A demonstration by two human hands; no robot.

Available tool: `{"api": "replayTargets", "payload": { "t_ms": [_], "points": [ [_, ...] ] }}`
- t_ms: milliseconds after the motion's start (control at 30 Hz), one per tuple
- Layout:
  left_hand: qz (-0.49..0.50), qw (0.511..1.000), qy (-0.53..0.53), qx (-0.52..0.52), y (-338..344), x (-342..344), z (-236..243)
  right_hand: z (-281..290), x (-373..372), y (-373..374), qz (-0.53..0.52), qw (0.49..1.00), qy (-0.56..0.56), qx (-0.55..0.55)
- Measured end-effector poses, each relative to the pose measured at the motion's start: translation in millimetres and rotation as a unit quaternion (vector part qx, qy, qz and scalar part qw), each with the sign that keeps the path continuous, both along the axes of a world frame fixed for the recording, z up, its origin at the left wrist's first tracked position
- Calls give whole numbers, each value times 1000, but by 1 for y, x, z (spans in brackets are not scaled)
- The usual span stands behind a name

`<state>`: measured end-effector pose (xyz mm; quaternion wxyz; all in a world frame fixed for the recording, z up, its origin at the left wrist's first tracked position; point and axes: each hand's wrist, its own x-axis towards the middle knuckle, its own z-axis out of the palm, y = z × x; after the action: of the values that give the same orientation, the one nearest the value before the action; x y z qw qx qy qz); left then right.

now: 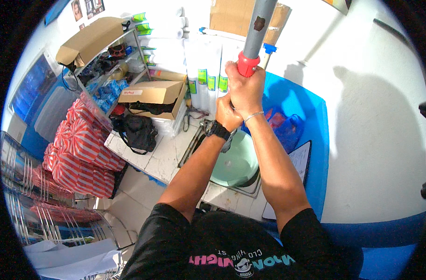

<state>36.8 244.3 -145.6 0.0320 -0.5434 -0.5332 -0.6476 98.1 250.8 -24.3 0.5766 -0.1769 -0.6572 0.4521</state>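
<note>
A thick grey pole [258, 32] with a dark worn patch and a red collar [248, 64] rises toward the top edge. Just under the collar, my right hand [247, 93] is wrapped round it. My left hand [228, 114], with a black watch at its wrist, is closed right below and against the right hand, also on the pole's lower part. The fingers hide most of what they grip there. Beneath my hands a light green basin [236, 163] sits in a sink set in a white tiled counter [150, 161].
An open cardboard box [152, 95] and a black bag [135, 133] stand on the counter's left. White rolls [201, 60] lean at the back. Red-striped bundles [84, 144] lie at left, near a metal rack. A blue panel [318, 154] and a clipboard [299, 161] are at right.
</note>
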Motion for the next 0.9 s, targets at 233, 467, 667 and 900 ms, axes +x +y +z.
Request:
{"api": "replayTargets", "payload": {
  "t_ms": [233, 467, 667, 900],
  "points": [
    [0, 1000, -9, 9, -2, 7, -3, -2, 6, -3, 2, 1000, 8, 5],
    [7, 1000, -9, 26, -3, 12, -2, 1, 12, -7, 5, 1000, 2, 13],
    [16, 999, -8, 28, -3, 17, -1, -1, 16, -8, 18, 1000, -2, -15],
    [6, 1000, -14, 22, -2, 22, -5, -5, 21, -6, 21, 1000, -2, -16]
  ]
}}
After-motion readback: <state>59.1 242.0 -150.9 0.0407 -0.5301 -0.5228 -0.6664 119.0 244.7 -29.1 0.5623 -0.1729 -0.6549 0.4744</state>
